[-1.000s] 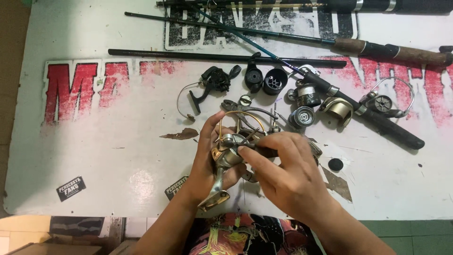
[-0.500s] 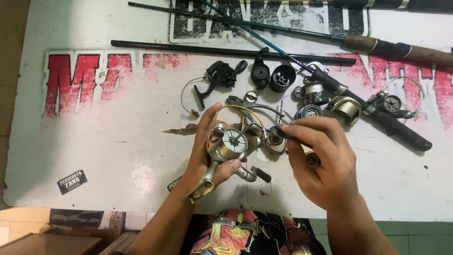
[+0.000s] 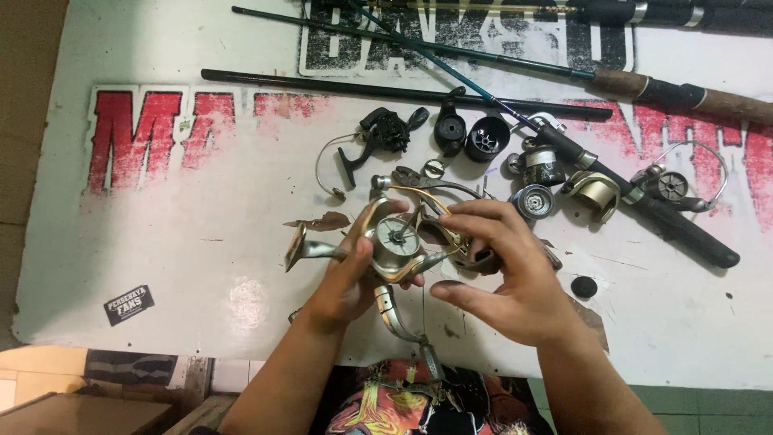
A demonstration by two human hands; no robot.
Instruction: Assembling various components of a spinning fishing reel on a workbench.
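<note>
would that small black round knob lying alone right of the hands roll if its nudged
The knob looks like a flat disc lying on its face, so it would probably slide, not roll. It seems small and light, so a nudge could send it across the smooth table.

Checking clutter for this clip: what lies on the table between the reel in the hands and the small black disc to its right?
In the head view, only the right hand fills the stretch between the reel and the black disc; a torn brown patch of table surface shows just below.
</note>
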